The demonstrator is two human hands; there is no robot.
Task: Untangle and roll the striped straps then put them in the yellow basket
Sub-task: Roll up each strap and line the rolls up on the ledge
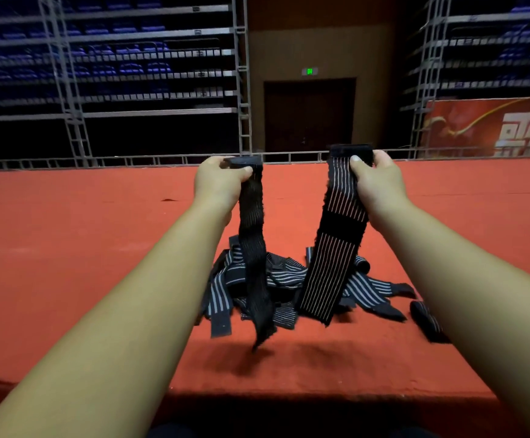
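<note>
- Head view: left grip [222, 180] is up at the far side of the pile, thumb and fingers pinching the black end tab of a strap [252, 248]. It hangs twisted, dark side out, with its low end loose.
- Right grip [375, 181] is level with it and well apart, pinching the tab of a second strap [336, 257]. This one hangs flat, stripes facing, with a black band across it partway down.
- Both drape limp from the pinch, so I judge them light, soft and stretchy, with nothing fragile. The fuzzy edges could snag on their neighbours.
- Best hold, I'd say, is the stiffer end tab: it gives a firm start for rolling, and the free length can be drawn straight.
- The black band may be a fastening patch, but I can't tell.
- The other straps lie in a crossed pile [276, 279] on the red carpet [99, 222], under and between the two hanging lengths.
- One dark piece [428, 320] sits just right of the pile; rolled or not, I can't say.
- There's no yellow basket in view.
- Writing: a red banner [491, 128] at far right carries large pale characters, cut off and unreadable. A green lit sign [309, 71] sits over the far door, too small to read.
</note>
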